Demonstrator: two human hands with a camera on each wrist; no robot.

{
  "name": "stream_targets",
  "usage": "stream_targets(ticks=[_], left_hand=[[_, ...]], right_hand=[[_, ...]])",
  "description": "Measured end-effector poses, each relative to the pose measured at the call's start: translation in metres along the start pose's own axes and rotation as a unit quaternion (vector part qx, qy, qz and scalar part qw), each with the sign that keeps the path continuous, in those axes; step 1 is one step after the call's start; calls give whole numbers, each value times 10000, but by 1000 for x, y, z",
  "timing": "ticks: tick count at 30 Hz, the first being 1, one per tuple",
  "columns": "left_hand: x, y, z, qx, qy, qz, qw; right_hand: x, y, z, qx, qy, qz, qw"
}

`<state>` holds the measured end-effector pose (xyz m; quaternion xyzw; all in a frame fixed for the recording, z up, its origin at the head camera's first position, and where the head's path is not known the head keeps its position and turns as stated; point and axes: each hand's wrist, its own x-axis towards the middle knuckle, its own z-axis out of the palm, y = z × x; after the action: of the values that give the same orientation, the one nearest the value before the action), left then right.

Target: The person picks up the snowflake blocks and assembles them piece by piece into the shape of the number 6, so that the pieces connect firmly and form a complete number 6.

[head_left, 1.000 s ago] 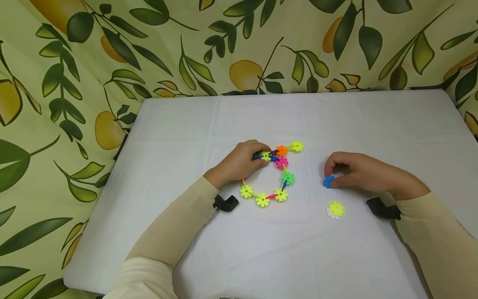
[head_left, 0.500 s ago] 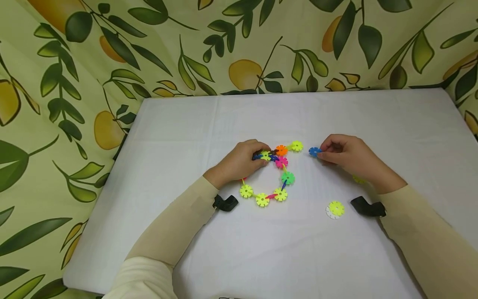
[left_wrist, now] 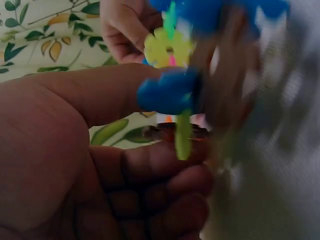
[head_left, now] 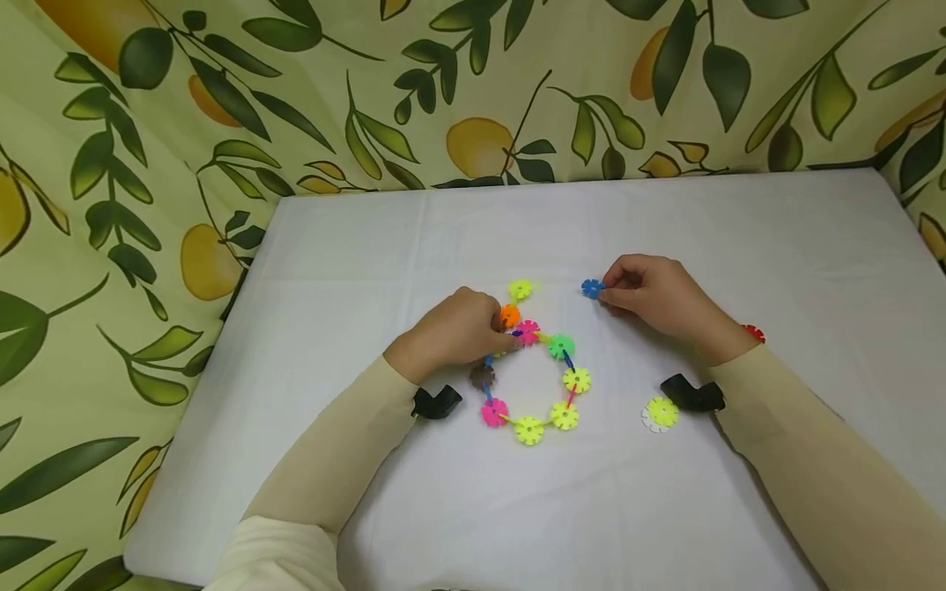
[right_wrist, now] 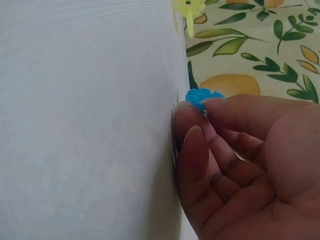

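Observation:
In the head view, a ring of linked toothed plastic discs point(head_left: 561, 346) in yellow, green, pink and brown lies mid-table. My left hand point(head_left: 452, 332) grips its upper left, hiding some links. From there a short tail runs through an orange disc point(head_left: 510, 316) to a yellow disc point(head_left: 521, 289). The left wrist view has a blue disc point(left_wrist: 169, 92) and blurred brown and yellow pieces at the thumb and fingers. To the right of the tail, my right hand point(head_left: 665, 304) pinches a blue toothed disc point(head_left: 592, 288) between thumb and fingertips, as the right wrist view also shows.
Near the right wrist, a yellow disc point(head_left: 665, 411) overlaps a white disc point(head_left: 650, 422). A red disc point(head_left: 754, 332) peeks out behind the right forearm. The white-covered table point(head_left: 355, 263) backs onto a leaf-and-fruit-patterned cloth point(head_left: 414, 123).
My right hand has carried the blue disc left and away from me towards the tail. My left hand has turned the ring counterclockwise, so the tail's yellow end has swung left.

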<state>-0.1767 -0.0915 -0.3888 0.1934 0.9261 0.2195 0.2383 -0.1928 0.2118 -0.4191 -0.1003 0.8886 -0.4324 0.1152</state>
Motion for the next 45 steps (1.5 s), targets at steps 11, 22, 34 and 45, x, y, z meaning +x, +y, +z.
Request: stream_targets(ticks=[11,22,34,45], left_hand=[[12,-25,-10,-1408,496,-554,9872],[43,-45,-2,-4481,210,-755,8905],[45,-42,-2,-4722,242,-831,8773],[46,-42,0,-4968,265,-820,8635]], right_hand=[[7,-16,-4,277,-36,-85,9996],[42,-25,15,106,-382,-382,9985],[67,-36,28,-442,-654,-763,9940],[71,-36,28,-442,-719,-1046,9909]])
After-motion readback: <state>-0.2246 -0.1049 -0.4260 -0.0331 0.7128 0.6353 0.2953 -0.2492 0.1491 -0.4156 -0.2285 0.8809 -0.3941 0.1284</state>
